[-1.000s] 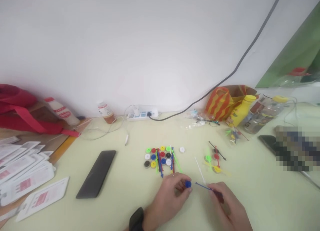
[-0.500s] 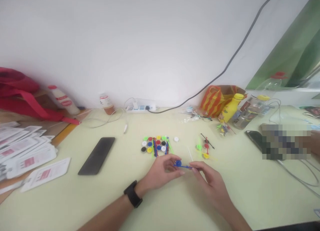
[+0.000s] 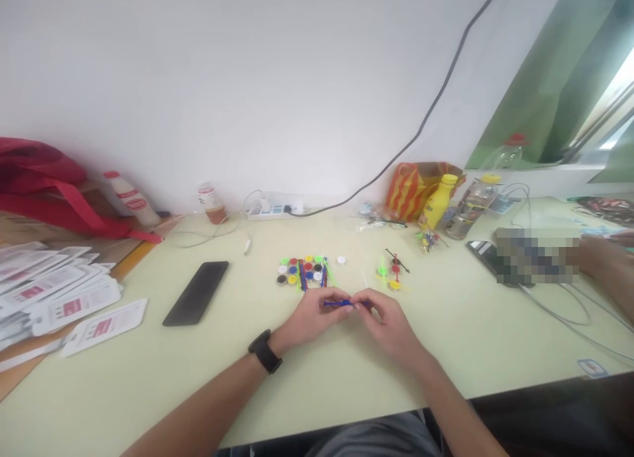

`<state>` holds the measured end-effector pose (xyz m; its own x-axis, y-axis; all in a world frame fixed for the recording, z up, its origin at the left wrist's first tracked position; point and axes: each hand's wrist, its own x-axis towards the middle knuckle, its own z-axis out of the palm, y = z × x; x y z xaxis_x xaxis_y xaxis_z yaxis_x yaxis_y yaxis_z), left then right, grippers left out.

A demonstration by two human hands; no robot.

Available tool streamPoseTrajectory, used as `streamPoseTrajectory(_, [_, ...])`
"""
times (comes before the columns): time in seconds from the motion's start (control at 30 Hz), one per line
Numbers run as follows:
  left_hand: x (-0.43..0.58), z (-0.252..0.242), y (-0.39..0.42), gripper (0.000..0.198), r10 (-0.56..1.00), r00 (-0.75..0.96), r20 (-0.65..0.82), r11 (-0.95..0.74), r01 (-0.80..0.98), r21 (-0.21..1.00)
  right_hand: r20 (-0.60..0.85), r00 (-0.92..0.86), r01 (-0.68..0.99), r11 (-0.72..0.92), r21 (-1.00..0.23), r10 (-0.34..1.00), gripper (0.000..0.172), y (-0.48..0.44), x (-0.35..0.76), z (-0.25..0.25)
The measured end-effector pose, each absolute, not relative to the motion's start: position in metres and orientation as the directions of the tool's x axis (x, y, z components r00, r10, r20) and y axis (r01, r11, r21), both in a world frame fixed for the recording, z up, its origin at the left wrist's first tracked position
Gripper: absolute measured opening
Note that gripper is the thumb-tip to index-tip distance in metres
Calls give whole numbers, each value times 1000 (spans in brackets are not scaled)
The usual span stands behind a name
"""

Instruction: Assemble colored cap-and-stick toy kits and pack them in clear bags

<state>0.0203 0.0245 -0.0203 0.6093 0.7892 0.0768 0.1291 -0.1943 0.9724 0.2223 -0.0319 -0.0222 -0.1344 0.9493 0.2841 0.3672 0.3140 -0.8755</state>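
Blue pointer [image 3: 331,304] now across blue disc [image 3: 345,303]; left hand [image 3: 317,313] fingers clamped on disc, right hand [image 3: 389,319] fingers on pointer. Looks nearly mated.

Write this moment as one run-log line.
Left hand: gripping blue plastic piece | Right hand: gripping same piece | Ahead: coloured discs, slim pointers among them | Farther right: second disc-and-pointer cluster
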Motion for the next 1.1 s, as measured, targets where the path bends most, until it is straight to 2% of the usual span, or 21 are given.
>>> streamPoseTrajectory(0.23, [20, -18, 28, 32, 800, 594, 86, -204, 134, 970, 249, -161, 298, 287, -910, 955, 17, -30, 222, -23])
streamPoseTrajectory(0.4, [20, -15, 27, 30, 780, 613, 127, -242, 108, 964, 262, -171, 350, 307, -885, 950, 19, -30, 220, -22])
streamPoseTrajectory(0.63, [21, -14, 27, 27, 832, 538, 138, -262, 162, 951, 284, -153, 403, 322, -857, 946, 21, -29, 220, -22])
streamPoseTrajectory(1.1, [21, -17, 27, 27, 843, 502, 194, -287, 114, 951, 295, -147, 455, 329, -827, 944, 22, -28, 222, -24])
